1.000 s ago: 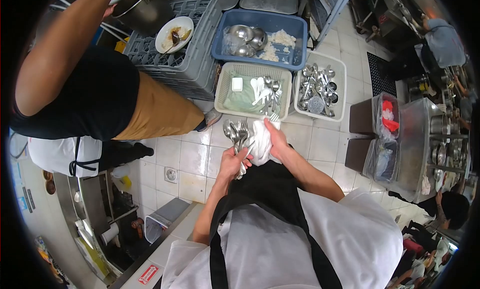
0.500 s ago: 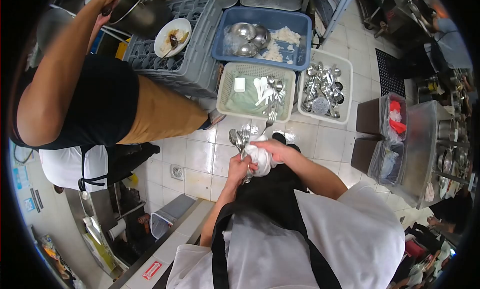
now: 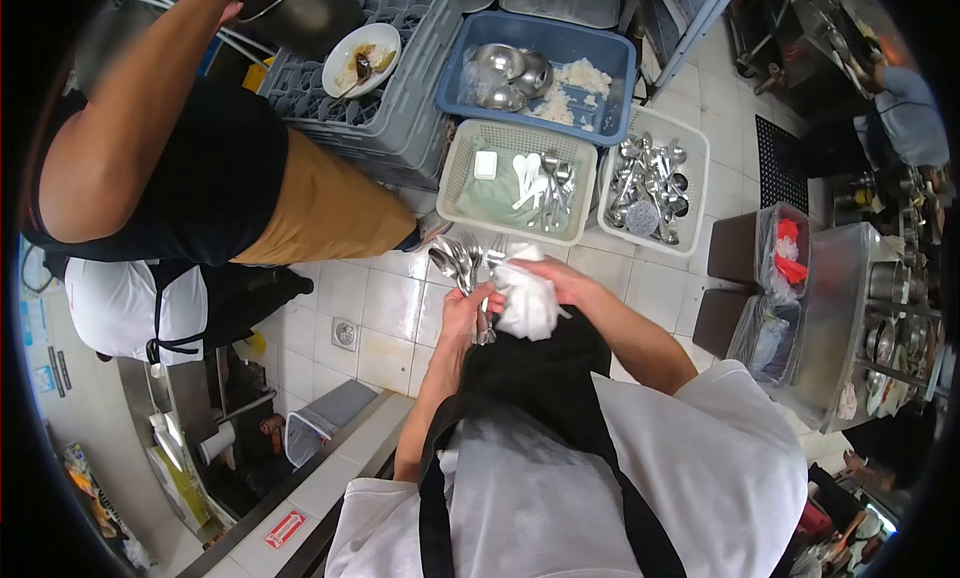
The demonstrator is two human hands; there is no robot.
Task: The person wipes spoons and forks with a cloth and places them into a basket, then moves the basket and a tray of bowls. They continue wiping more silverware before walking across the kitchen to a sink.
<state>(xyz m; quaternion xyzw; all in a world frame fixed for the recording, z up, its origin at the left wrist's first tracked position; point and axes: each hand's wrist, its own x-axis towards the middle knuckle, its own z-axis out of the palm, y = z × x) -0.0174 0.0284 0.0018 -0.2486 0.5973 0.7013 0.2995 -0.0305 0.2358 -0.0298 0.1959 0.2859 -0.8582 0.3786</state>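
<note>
A bunch of metal spoons and forks (image 3: pixel 461 262) is gripped in my left hand (image 3: pixel 470 310), heads fanned upward and handles sticking out below the fist. Close beside it, my right hand (image 3: pixel 556 277) is closed on a bunched white cloth (image 3: pixel 528 304) that hangs down in front of the apron. Another piece of cutlery (image 3: pixel 496 248) shows between the bunch and the cloth's upper edge, its lower part hidden. Beyond my hands stands a pale basket (image 3: pixel 455 193) with white spoons (image 3: pixel 530 178), metal cutlery and a small white dish.
A white basket (image 3: pixel 700 193) full of cutlery stands to the right, behind it a blue tub (image 3: pixel 625 88) with metal bowls and rice. At left a person (image 3: pixel 190 178) holds a pot near stacked grey racks (image 3: pixel 400 118) carrying a plate with food scraps. Lined bins (image 3: pixel 735 248) stand at right.
The fork that stuck out up and right from the cloth now no longer shows there. My left hand has shifted slightly left and up with the bunch; the cloth hangs looser.
</note>
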